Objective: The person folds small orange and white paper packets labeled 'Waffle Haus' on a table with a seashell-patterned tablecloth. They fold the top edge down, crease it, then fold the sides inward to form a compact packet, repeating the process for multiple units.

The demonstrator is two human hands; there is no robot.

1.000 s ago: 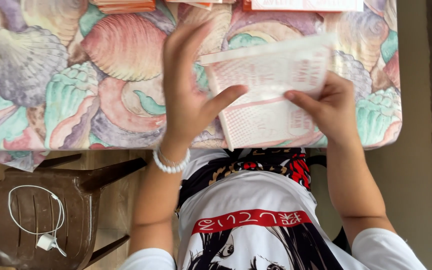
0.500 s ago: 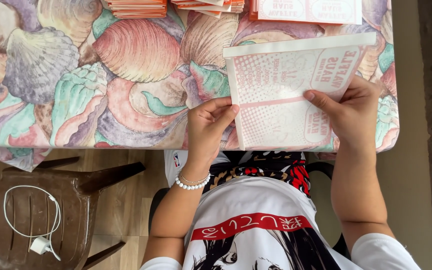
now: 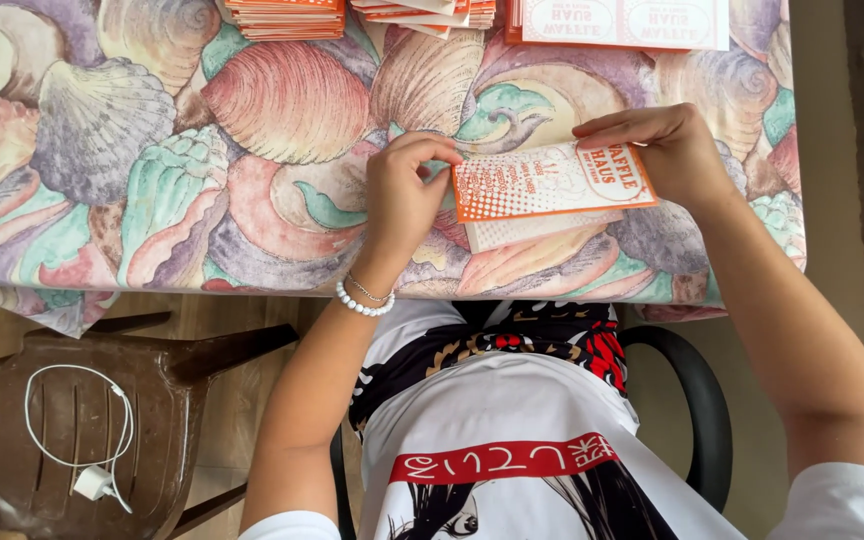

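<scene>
Since half a second ago I am seeing the broad white sheet folding down into a narrow orange-and-white leaflet [image 3: 550, 182], now lying on the near right part of the counter [image 3: 152, 170]. The left hand [image 3: 404, 195] is pinching its left edge and the right hand [image 3: 664, 148] is pinching its far right corner, so a crooked crease could be setting in if either pinch slips. The counter is wearing a seashell-print cloth, paper stacks [image 3: 287, 17] are sitting along its far edge, and a brown chair [image 3: 62, 440] is carrying a white charger cable [image 3: 82, 440] over the wooden floor.

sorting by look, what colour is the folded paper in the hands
Orange and white folded paper, clearest in the head view.
</scene>
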